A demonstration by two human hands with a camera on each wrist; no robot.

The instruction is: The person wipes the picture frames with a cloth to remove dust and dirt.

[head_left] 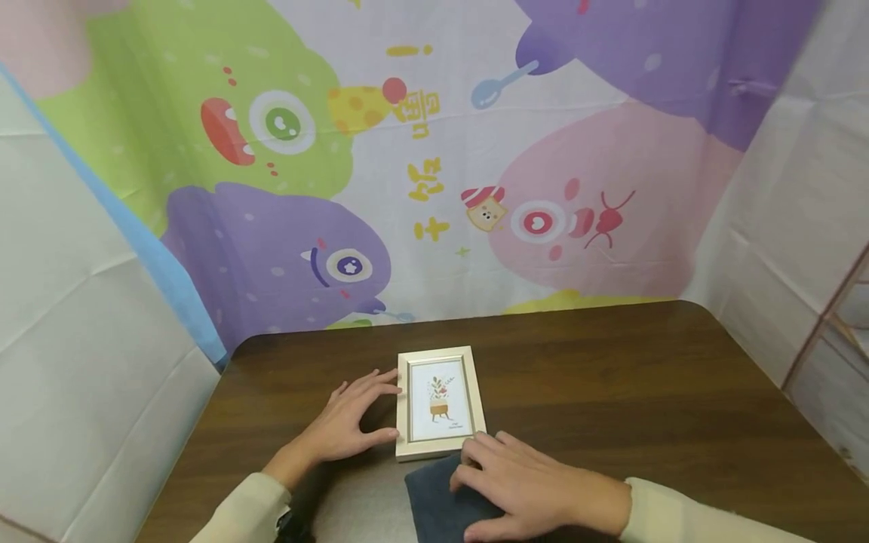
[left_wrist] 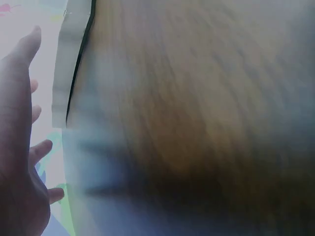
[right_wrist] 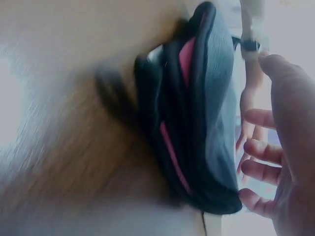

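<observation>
A cream picture frame (head_left: 441, 446) lies on the table, face up, holding a print of a plant in a brown pot on legs. My left hand (head_left: 346, 422) is spread along its left side, with fingertips and thumb right at that edge. Below the frame's lower edge is a soft, dark blue-grey folded fabric item (head_left: 434, 494); the right wrist view shows its thick layers with pink strips (right_wrist: 173, 157) between them. Over this item hovers my right hand (head_left: 526, 483), palm down with loosely bent fingers. Its fingertips (right_wrist: 253, 199) come right up to the fabric's side.
The dark brown wooden table (head_left: 611, 377) has rounded far corners. Behind it hangs a backdrop (head_left: 434, 294) with cartoon monsters, and pale fabric walls (head_left: 81, 362) stand at both sides. A black band (head_left: 288, 522) sits at the left sleeve.
</observation>
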